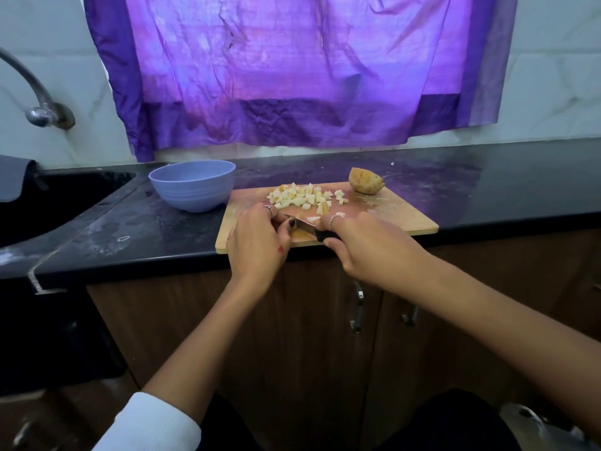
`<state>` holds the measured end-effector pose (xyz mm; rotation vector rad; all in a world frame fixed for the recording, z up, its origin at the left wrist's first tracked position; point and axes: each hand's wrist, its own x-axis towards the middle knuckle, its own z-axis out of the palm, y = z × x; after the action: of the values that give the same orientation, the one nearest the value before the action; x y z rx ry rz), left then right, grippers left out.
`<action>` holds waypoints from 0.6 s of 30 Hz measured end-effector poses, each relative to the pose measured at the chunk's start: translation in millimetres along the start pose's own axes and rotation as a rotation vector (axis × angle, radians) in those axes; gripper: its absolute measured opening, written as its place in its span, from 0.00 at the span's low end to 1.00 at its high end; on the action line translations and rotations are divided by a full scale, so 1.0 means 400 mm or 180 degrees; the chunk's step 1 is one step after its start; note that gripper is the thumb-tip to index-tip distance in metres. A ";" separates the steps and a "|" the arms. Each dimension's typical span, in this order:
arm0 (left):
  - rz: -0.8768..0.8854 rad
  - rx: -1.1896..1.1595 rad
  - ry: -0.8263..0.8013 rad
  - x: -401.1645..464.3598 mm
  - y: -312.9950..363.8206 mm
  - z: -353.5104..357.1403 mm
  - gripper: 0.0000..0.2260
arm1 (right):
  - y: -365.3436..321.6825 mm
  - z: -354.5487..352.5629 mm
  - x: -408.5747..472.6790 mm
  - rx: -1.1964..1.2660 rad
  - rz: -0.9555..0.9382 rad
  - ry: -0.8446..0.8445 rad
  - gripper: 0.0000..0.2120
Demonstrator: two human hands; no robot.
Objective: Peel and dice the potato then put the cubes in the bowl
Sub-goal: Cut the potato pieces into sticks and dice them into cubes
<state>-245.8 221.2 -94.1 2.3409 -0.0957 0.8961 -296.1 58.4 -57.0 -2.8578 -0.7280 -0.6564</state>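
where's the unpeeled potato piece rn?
Head view: the unpeeled potato piece sits at the far right corner of the cutting board, right of the pile of cubes and beyond the right hand.

Knife [304, 226] blade partly behind fingers [287, 226]

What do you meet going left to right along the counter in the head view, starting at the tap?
Tap → sink → blue bowl → pile of potato cubes on the cutting board → unpeeled potato piece.
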 end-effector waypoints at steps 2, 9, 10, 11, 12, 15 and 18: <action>0.0049 -0.0003 -0.0060 -0.001 -0.003 -0.003 0.05 | 0.007 -0.019 -0.022 -0.0030 0.0032 0.0004 0.16; 0.0143 -0.0092 -0.0519 -0.004 0.000 -0.056 0.10 | -0.008 -0.032 -0.022 0.0320 0.0173 0.0305 0.16; 0.0139 -0.0119 -0.0457 -0.007 0.000 -0.059 0.09 | -0.012 -0.028 -0.019 0.0347 0.0176 0.0309 0.15; 0.0141 -0.0137 -0.0383 -0.009 0.002 -0.061 0.08 | -0.015 -0.026 -0.018 0.0355 0.0166 0.0311 0.15; 0.0148 -0.0139 -0.0325 -0.011 0.002 -0.060 0.08 | -0.015 -0.023 -0.017 0.0360 0.0149 0.0308 0.15; 0.0166 -0.0138 -0.0228 -0.013 0.001 -0.052 0.07 | -0.013 -0.015 -0.015 0.0408 0.0079 0.0320 0.14; 0.0168 -0.0170 -0.0226 -0.007 -0.002 -0.048 0.06 | -0.002 -0.012 0.002 0.0461 0.0024 0.0242 0.14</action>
<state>-258.9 232.6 -85.1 2.3302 -0.2092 0.8257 -297.6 58.5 -52.4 -2.6877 -0.7219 -0.6776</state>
